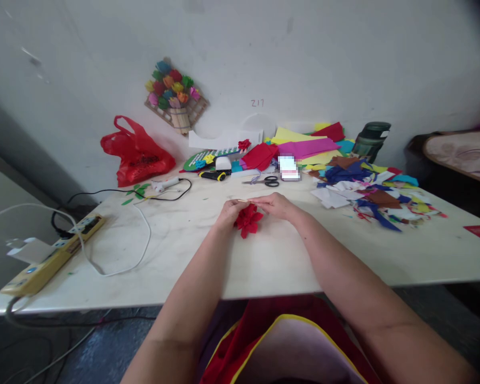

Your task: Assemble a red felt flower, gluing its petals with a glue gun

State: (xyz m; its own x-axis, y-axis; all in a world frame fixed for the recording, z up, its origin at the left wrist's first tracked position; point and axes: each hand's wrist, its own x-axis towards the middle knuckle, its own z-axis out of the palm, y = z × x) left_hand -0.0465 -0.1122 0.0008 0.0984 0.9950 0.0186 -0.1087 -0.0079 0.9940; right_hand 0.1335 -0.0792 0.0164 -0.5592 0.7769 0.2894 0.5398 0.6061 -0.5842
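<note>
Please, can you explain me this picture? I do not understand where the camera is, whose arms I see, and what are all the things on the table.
The camera sits on a person's head and looks down, so the two arms are that person's own. The left hand and right hand together hold a red paper flower with a thin stick above it. They work over a pale table. Behind lie scissors, colored paper sheets and, to the right, paper scraps. On the left are a red plastic bag, a power strip and a white cable. A board of paper flowers leans against the wall.
</note>
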